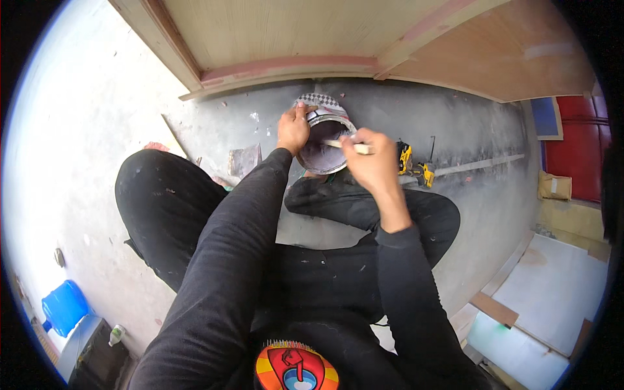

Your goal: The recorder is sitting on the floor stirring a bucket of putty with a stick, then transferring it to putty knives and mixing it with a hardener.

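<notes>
A round open can (pixel 323 156) is tilted toward me on the floor just beyond my crossed legs. Purplish-grey paste coats its inside and its rim, and part of its side has a black-and-white checked pattern. My left hand (pixel 294 128) grips the can at its upper left rim. In my closed right hand (pixel 375 159) is a pale-handled tool (pixel 361 149), its thin end reaching into the can's mouth. Motion blur and the can hide the tool's tip, so I cannot tell its exact kind.
Wooden panelling (pixel 292 39) stands low over the floor ahead. Yellow-and-black power tools (pixel 416 168) lie right of the can. Left of it is a greyish flat piece (pixel 245 160). A blue water jug (pixel 65 307) is at the far left, white boards (pixel 552 286) at the right.
</notes>
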### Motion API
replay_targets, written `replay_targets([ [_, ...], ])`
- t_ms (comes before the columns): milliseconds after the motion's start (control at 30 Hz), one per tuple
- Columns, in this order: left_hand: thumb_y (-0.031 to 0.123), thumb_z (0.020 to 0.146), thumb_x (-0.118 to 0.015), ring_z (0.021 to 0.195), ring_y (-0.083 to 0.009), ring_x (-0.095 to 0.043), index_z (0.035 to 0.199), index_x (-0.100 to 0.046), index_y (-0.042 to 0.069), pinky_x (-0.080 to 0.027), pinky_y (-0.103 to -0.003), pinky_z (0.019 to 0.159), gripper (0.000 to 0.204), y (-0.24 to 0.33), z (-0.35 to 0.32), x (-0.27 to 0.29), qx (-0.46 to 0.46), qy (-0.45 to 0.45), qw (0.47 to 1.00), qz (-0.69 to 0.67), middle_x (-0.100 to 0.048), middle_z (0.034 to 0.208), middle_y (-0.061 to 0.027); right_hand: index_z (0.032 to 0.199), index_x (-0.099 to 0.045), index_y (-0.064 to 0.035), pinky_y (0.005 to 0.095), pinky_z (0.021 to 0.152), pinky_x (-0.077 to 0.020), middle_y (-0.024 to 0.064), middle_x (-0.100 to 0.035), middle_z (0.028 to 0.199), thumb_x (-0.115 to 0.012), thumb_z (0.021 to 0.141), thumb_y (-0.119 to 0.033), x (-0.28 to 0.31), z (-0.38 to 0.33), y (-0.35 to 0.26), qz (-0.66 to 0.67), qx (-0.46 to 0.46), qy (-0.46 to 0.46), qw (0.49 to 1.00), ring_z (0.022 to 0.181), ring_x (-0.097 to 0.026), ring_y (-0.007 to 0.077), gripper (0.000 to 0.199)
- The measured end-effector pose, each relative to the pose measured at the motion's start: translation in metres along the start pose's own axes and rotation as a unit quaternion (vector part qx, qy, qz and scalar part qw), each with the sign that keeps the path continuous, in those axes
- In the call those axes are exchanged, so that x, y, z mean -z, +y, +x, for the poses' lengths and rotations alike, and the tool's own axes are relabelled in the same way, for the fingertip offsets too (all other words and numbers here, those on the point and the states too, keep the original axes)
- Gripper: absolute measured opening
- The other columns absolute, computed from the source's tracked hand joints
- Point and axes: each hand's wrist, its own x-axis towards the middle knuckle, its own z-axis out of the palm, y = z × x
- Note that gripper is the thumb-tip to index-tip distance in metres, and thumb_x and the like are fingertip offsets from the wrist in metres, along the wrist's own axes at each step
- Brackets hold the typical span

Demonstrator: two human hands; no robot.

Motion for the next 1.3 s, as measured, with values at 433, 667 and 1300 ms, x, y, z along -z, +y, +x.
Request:
replay_targets([
  [433,0.039,0.113,-0.037,0.091,-0.0249,-0.069,0.114,-0.077,0.0,-0.052,-0.036,0.09,0.056,0.007,0.0,0.001,0.047,-0.015,0.999,0.002,-0.077,0.1,-0.0181,0.076,-0.068,0.0014,0.0337,0.056,-0.0497,0.015,-0.068,0.063,-0.075,0.091,-0.018,0.004,-0.012,-0.015,0.004,-0.075,0.047,0.996,0.058,-0.067,0.0144,0.025],
  [667,0.038,0.113,-0.037,0.097,-0.0234,-0.069,0.114,-0.077,0.0,-0.051,-0.035,0.093,0.055,0.004,0.0,-0.002,0.008,-0.016,1.0,-0.014,-0.077,0.102,-0.0187,0.08,-0.071,-0.0004,0.0326,0.053,-0.0454,0.0123,-0.065,0.061,-0.077,0.089,-0.016,-0.008,-0.015,-0.004,-0.017,0.092,-0.03,0.995,0.056,-0.058,0.0101,0.019],
  [1300,0.04,0.109,-0.041,0.109,-0.0439,-0.068,0.109,-0.08,0.01,-0.051,-0.047,0.097,0.049,0.016,-0.004,-0.008,0.043,-0.006,0.999,0.03,-0.074,0.109,-0.0239,0.089,-0.07,0.0018,0.0414,0.066,-0.0523,0.0224,-0.07,0.083,-0.077,0.086,-0.016,0.022,-0.017,0.008,-0.042,0.012,-0.101,0.994,0.074,-0.071,0.0373,0.02],
])
